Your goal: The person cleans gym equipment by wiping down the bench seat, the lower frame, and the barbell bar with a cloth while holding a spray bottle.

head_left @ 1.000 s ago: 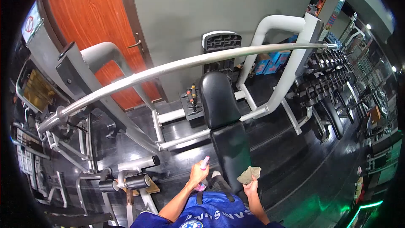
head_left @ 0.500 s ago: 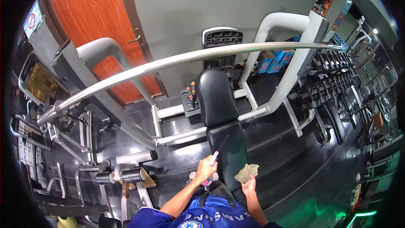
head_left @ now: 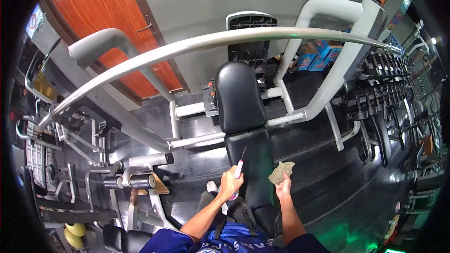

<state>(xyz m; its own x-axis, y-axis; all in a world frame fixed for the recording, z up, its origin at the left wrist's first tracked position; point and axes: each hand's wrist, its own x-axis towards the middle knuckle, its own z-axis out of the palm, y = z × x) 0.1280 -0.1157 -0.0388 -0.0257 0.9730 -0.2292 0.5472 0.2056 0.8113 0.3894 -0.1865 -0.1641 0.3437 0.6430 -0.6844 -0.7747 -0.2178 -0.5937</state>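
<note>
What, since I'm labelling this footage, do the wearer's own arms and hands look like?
Both the left hand and the right hand are bare, with no gloves. The forearms are uncovered, with no watch or cable visible. The left sleeve and right sleeve are dark blue, ending around the elbows. Any rings are too small to tell.

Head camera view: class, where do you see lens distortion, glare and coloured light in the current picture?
In the head view, the long metal bar looks bowed, probably from the wide lens; the corners fall to black; whitish glare streaks the dark floor; green light tints it at lower right.
</note>
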